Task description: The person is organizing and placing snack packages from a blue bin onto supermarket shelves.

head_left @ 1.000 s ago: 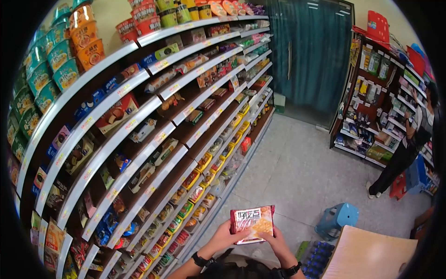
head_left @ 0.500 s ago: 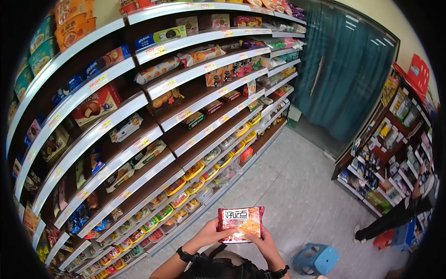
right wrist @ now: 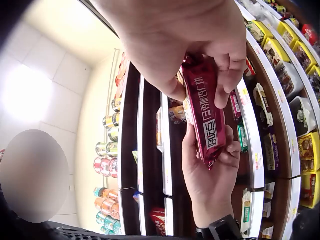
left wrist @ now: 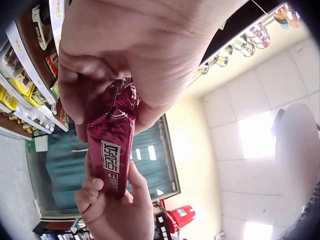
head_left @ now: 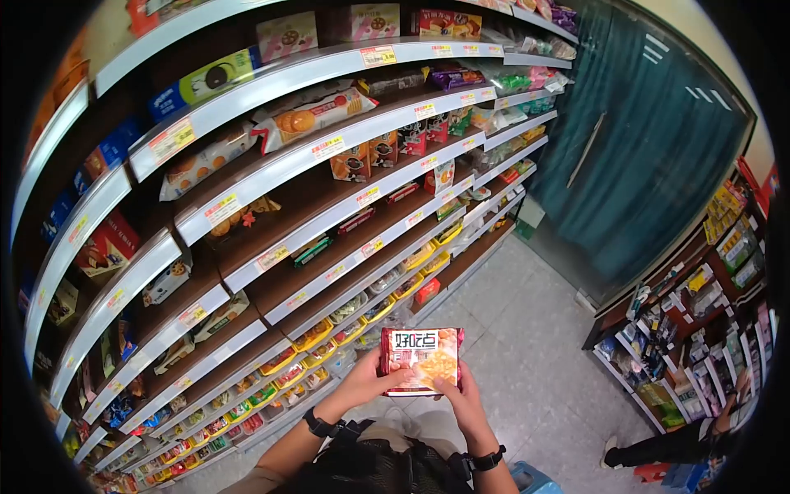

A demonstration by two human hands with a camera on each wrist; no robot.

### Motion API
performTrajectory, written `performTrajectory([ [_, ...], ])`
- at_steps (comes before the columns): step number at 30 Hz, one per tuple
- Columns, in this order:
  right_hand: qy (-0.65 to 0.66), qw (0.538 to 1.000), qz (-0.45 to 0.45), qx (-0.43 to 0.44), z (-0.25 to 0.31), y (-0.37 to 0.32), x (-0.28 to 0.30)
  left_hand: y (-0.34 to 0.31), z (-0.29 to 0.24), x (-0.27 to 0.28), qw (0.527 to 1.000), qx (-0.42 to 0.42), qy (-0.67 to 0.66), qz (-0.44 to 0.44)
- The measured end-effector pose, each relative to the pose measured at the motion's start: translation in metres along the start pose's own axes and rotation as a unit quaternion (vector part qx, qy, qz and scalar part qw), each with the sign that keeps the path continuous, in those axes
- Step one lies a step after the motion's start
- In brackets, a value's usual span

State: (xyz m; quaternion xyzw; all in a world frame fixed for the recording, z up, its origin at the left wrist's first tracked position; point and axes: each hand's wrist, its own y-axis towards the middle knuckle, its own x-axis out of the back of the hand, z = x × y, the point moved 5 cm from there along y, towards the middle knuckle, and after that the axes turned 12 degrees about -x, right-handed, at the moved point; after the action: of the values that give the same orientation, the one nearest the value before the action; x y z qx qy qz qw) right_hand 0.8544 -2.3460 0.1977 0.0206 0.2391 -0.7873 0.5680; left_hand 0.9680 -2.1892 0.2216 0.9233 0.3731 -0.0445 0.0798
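A dark-red and white packet of biscuits [head_left: 423, 352] is held in front of the body in the head view, its printed front facing up. My left hand [head_left: 367, 380] grips its left end, with the thumb lying across the front. At the opposite end my right hand [head_left: 463, 402] holds it the same way, thumb on the lower right of the front. In the left wrist view the packet's red edge [left wrist: 111, 150] runs between both hands. The right wrist view shows that packet [right wrist: 204, 107] from the side, fingers behind it and thumbs on the front.
Long shelves [head_left: 321, 152] of packaged snacks curve along the left, with yellow-edged bins [head_left: 313, 336] low down. A glass door [head_left: 634, 165] with a teal curtain stands ahead. At right are another rack [head_left: 675, 362] and a person's legs [head_left: 666, 449]. A blue stool [head_left: 533, 477] is close by my right.
The head view has turned rightward and come closer to the snack shelves. The blue stool has slid to the bottom edge of the view. Both hands keep hold of the biscuit packet.
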Motion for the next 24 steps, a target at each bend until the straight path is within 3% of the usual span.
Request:
performTrajectory([
  [5, -0.007, 0.999, 0.036, 0.017, 0.019, 0.093, 0.031, 0.064, 0.02, 0.015, 0.998, 0.014, 0.037, -0.058],
  [7, -0.152, 0.986, 0.011, 0.073, 0.024, 0.135, 0.052, 0.094, 0.022, 0.021, 0.993, -0.013, -0.004, -0.114],
  [12, -0.102, 0.99, 0.089, 0.046, 0.06, 0.242, 0.073, 0.164, 0.041, 0.033, 0.98, -0.007, 0.02, -0.197],
  [14, -0.248, 0.954, 0.08, 0.147, 0.075, 0.285, 0.079, 0.192, 0.039, 0.035, 0.966, -0.03, 0.021, -0.257],
  [18, -0.329, 0.918, 0.102, 0.196, 0.119, 0.334, 0.063, 0.229, 0.046, 0.055, 0.935, -0.097, 0.171, -0.294],
  [19, -0.347, 0.903, 0.105, 0.232, 0.106, 0.36, 0.062, 0.233, 0.043, 0.062, 0.922, -0.06, 0.201, -0.326],
  [22, -0.3, 0.921, 0.159, 0.189, 0.119, 0.401, 0.03, 0.246, 0.065, 0.112, 0.891, -0.167, 0.234, -0.352],
  [23, -0.304, 0.919, 0.166, 0.187, 0.121, 0.413, 0.021, 0.251, 0.054, 0.117, 0.889, -0.165, 0.232, -0.359],
  [24, -0.286, 0.931, 0.17, 0.153, 0.121, 0.426, 0.012, 0.256, 0.043, 0.123, 0.878, -0.11, 0.286, -0.368],
])
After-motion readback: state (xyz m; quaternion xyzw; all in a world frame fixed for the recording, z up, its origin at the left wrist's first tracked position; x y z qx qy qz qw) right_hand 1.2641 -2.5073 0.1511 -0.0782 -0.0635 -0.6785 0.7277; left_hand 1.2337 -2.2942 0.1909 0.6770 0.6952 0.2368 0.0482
